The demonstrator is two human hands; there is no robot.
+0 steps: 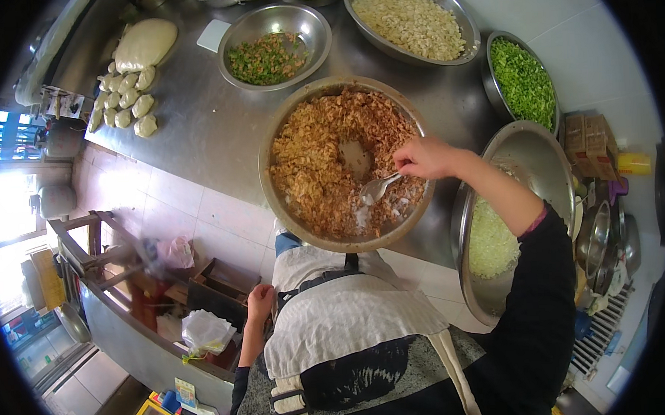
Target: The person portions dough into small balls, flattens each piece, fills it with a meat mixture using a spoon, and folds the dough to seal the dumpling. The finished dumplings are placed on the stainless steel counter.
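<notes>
A large metal basin (271,210) of brown minced filling (308,169) stands at the steel table's near edge. My right hand (428,157) grips the handle of a metal spoon (377,190), whose bowl is low over the right side of the filling. White granules (362,216) lie on the filling just below the spoon. A bare patch of the basin's bottom shows near the middle. My left hand (260,301) hangs at my side by the apron (348,312), its fingers curled; nothing shows in it.
Bowls of chopped greens with bits (265,60), pale chopped pieces (408,20) and green vegetable (522,82) stand behind. At the right, an empty basin (535,143) leans over one with shredded pale vegetable (492,242). Dough balls (130,98) and a dough slab (146,44) lie far left.
</notes>
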